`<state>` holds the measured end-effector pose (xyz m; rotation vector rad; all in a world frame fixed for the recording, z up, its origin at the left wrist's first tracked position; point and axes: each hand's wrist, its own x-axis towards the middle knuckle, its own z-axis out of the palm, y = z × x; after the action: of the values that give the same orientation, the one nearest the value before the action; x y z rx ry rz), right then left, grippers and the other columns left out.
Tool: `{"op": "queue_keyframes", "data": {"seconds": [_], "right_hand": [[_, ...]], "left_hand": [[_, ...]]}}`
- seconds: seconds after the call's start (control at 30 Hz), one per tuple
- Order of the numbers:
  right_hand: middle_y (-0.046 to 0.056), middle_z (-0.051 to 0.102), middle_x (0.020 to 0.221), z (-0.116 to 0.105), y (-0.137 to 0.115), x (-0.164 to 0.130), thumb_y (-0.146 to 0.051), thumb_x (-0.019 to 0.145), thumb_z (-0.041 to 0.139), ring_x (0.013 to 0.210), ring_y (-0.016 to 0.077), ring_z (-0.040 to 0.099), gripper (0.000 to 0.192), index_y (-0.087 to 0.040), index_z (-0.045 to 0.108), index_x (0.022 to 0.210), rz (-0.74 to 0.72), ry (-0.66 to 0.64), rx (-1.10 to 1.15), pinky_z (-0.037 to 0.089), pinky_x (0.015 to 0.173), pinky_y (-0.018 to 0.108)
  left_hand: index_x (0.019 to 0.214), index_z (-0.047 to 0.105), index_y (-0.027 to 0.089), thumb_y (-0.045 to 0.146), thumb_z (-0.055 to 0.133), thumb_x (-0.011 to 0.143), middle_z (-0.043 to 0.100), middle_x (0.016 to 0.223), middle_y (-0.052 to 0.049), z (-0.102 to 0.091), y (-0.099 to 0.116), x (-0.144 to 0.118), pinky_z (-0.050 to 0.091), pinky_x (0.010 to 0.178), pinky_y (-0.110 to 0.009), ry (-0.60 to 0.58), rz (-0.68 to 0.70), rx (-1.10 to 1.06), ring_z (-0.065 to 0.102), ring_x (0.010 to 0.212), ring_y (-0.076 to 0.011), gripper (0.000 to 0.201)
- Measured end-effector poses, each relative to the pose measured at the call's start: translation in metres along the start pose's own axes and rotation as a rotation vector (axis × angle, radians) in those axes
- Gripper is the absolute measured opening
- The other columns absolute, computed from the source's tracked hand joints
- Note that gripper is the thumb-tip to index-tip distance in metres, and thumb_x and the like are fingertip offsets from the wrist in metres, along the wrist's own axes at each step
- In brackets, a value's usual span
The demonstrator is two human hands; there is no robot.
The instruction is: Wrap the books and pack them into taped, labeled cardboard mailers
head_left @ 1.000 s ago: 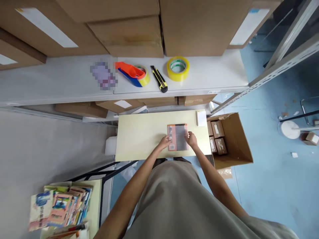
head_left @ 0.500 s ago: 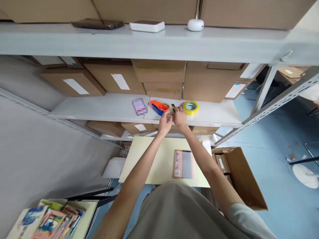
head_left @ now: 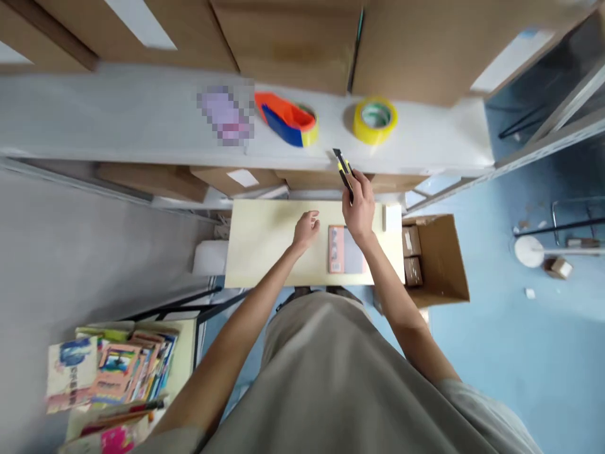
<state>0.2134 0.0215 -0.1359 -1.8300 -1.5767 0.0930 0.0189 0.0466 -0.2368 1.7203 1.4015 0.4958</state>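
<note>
Right hand (head_left: pixel 360 205) is wrapped around a yellow-black utility knife (head_left: pixel 344 171), fingers curled tight on the handle, black tip pointing up and away toward the shelf (head_left: pixel 118 126); the grip is low on the body, so the working end stays forward and clear of the palm. Can't tell if the blade is out, too blurred. The hand hangs over the far edge of the desk (head_left: pixel 265 246), right of centre. Left hand (head_left: pixel 306 228) holds nothing, fingers loosely curled and narrow, hovering over the desk's middle just left of the flat packet (head_left: pixel 344 250); whether it touches the surface I can't tell. The packet, orange-bordered with a grey face, lies flat near the desk's near edge, right half, directly under the right forearm, square to the edges. A small white pad (head_left: pixel 392 217) sits at the far right corner. On the shelf behind: an orange-blue tape dispenser (head_left: pixel 285 119) and a yellow tape roll (head_left: pixel 375 120), well apart, both by the shelf's front edge within arm's reach. An open cardboard box (head_left: pixel 442 258) with small brown cartons inside stands on the floor against the desk's right edge. A stack of colourful books (head_left: pixel 113 378) lies on a low table at lower left.
</note>
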Motion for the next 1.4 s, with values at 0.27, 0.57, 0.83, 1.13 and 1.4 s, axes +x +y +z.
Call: {"op": "queue_keyframes", "data": {"seconds": [0.27, 0.57, 0.83, 1.13, 1.4], "right_hand": [[0.018, 0.064, 0.157, 0.012, 0.027, -0.203, -0.039, 0.118, 0.048, 0.154, 0.0322, 0.064, 0.051, -0.026, 0.056, 0.167, 0.387, -0.033, 0.059, 0.056, 0.130, 0.061], [0.021, 0.068, 0.153, 0.053, 0.013, -0.269, -0.026, 0.105, 0.062, 0.141, 0.0336, 0.070, 0.063, -0.018, 0.056, 0.167, 0.704, -0.243, -0.008, 0.065, 0.116, 0.052], [0.016, 0.073, 0.146, 0.110, 0.009, -0.201, -0.028, 0.113, 0.050, 0.119, 0.0325, 0.077, 0.075, -0.024, 0.038, 0.187, 0.639, -0.651, -0.190, 0.066, 0.102, 0.042], [0.014, 0.070, 0.144, 0.131, 0.009, -0.173, -0.020, 0.118, 0.040, 0.109, 0.0274, 0.077, 0.074, -0.032, 0.031, 0.190, 0.653, -0.782, -0.366, 0.065, 0.095, 0.039], [0.014, 0.071, 0.144, 0.116, -0.006, -0.195, -0.021, 0.118, 0.039, 0.111, 0.0277, 0.078, 0.073, -0.032, 0.032, 0.190, 0.647, -0.814, -0.441, 0.064, 0.095, 0.038]], "left_hand": [[0.171, 0.050, 0.009, 0.012, 0.067, 0.094, 0.041, 0.187, -0.026, 0.085, -0.090, -0.074, 0.028, 0.148, -0.063, -0.403, 0.172, 0.369, 0.027, 0.181, -0.0428, 0.079], [0.174, 0.052, 0.019, 0.035, 0.081, 0.097, 0.029, 0.194, -0.020, 0.072, -0.111, -0.061, 0.021, 0.147, -0.069, -0.546, 0.275, 0.350, 0.019, 0.183, -0.0464, 0.084], [0.174, 0.054, 0.014, 0.020, 0.068, 0.095, 0.039, 0.190, -0.021, 0.040, -0.124, -0.010, 0.027, 0.146, -0.067, -0.667, 0.395, 0.336, 0.031, 0.179, -0.0453, 0.080], [0.172, 0.057, 0.013, 0.026, 0.071, 0.100, 0.042, 0.188, -0.021, 0.043, -0.129, -0.003, 0.033, 0.144, -0.065, -0.654, 0.430, 0.285, 0.035, 0.175, -0.0440, 0.074], [0.173, 0.052, 0.007, 0.028, 0.070, 0.104, 0.035, 0.192, -0.024, 0.048, -0.129, -0.007, 0.030, 0.145, -0.068, -0.661, 0.427, 0.288, 0.031, 0.177, -0.0470, 0.074]]}}
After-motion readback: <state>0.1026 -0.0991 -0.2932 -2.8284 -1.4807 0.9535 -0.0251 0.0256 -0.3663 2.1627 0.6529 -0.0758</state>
